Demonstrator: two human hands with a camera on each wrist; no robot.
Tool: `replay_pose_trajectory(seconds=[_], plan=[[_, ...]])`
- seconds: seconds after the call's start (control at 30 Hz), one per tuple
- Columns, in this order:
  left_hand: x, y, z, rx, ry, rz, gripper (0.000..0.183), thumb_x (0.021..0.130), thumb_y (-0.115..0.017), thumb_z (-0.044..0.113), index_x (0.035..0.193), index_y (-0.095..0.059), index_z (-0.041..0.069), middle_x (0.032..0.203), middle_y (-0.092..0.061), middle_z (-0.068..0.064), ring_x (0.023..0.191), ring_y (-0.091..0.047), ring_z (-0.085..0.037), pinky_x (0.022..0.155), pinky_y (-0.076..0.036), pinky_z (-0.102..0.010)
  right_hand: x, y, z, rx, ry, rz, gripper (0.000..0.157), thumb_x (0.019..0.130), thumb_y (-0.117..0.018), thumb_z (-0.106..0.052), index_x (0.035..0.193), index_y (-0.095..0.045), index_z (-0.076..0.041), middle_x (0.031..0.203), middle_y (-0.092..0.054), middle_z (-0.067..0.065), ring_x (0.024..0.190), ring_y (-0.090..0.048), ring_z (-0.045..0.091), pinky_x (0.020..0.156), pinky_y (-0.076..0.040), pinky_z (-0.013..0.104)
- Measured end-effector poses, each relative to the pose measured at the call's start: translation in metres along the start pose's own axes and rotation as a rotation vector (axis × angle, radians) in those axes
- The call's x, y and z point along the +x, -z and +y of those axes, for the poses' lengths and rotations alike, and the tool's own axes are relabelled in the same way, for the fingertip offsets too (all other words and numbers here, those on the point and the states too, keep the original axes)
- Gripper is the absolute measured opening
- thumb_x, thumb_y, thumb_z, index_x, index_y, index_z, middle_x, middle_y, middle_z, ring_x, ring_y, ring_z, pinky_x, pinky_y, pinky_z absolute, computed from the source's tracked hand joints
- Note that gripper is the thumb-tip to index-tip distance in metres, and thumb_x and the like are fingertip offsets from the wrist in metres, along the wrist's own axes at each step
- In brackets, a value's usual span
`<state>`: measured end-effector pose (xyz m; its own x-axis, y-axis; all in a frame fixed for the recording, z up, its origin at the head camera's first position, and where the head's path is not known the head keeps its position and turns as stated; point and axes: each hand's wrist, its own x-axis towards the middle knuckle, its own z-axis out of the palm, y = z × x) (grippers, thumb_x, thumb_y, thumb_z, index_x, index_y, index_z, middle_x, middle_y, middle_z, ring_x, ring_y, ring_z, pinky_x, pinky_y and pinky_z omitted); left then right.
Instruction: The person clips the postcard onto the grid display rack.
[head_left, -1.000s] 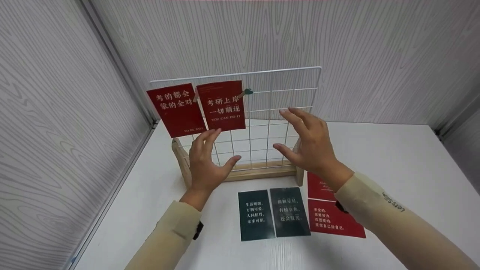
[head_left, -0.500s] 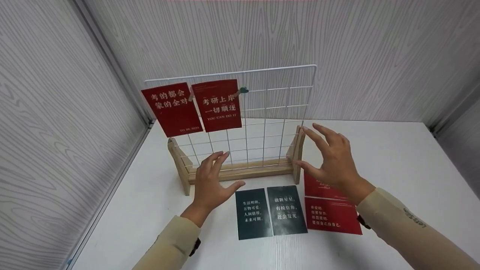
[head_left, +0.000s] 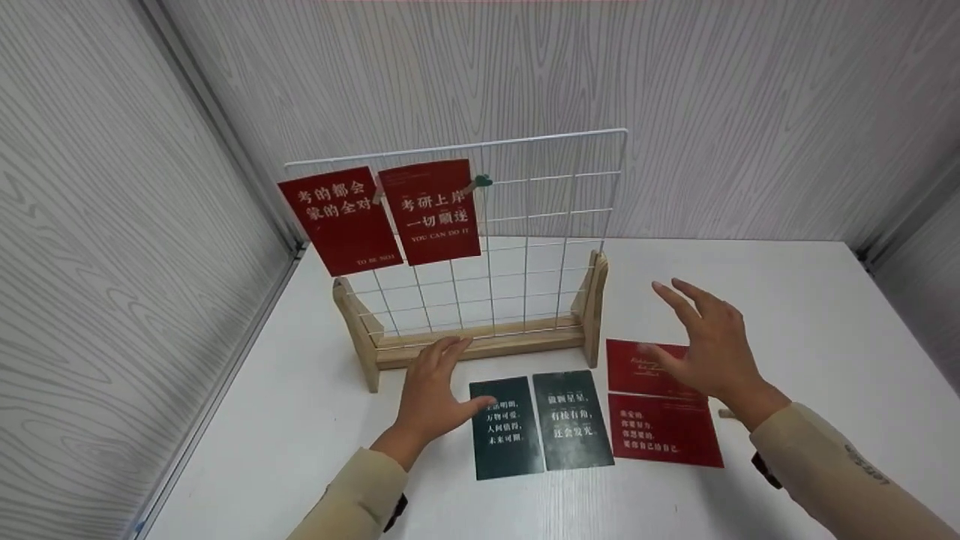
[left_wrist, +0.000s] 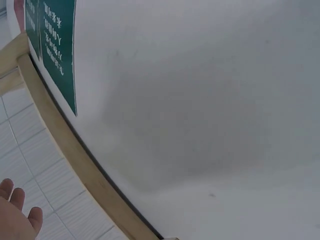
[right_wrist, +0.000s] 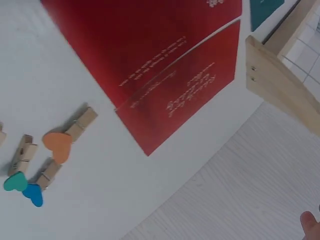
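Two red cards, the left one (head_left: 341, 232) tilted and the right one (head_left: 435, 187) straighter, hang on a white wire grid (head_left: 540, 138). A clothespin with a green heart (head_left: 482, 181) sits at the right card's edge. My left hand (head_left: 431, 397) holds nothing, fingers spread; its thumb overlaps a dark green card (head_left: 506, 457) in the head view. Over the table's right side, my right hand (head_left: 720, 352) is held empty above two red cards, the nearer one (head_left: 664, 431) and the farther one (head_left: 622, 364). A second dark green card (head_left: 574, 454) lies between.
The grid stands in a wooden base (head_left: 487, 347). In the right wrist view, loose clothespins lie beside the red cards, with an orange heart (right_wrist: 57, 146), a blue heart (right_wrist: 34, 195) and a green heart (right_wrist: 16, 182). Walls (head_left: 480, 67) enclose the table (head_left: 270, 435).
Both hands have come down from in front of the grid toward the table. The right hand has also moved right, away from the grid. The cards stay where they were.
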<state>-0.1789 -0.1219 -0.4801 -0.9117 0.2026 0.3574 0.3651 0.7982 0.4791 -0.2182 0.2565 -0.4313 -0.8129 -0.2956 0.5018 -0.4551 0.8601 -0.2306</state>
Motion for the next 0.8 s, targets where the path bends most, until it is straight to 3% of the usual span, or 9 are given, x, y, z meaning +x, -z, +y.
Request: replay_pose_trajectory(seconds=[0.53,0.8], plan=[[-0.012,-0.020,-0.010,-0.070,0.148,-0.288,0.093,0.068,-0.084,0.045,0.144,-0.040,0.014,0.142,-0.043,-0.011,0.131,-0.036,-0.033,0.106,-0.027,-0.053,-0.052,0.003,0.050,-0.031,-0.108,-0.106,0.080,0.078,-0.074,-0.040,0.146,-0.036,-0.021,0.137,-0.043,0.021,0.120,-0.041,0.043,0.087,-0.031,0.069],[-0.015,-0.024,-0.017,-0.060,0.158,-0.339,0.093,0.069,-0.084,0.043,0.144,-0.040,0.011,0.140,-0.045,-0.013,0.130,-0.038,-0.034,0.106,-0.028,-0.053,-0.076,0.004,0.072,-0.032,-0.155,-0.141,0.080,0.076,-0.078,-0.040,0.143,-0.041,-0.018,0.130,-0.050,0.022,0.114,-0.047,0.044,0.084,-0.035,0.068]])
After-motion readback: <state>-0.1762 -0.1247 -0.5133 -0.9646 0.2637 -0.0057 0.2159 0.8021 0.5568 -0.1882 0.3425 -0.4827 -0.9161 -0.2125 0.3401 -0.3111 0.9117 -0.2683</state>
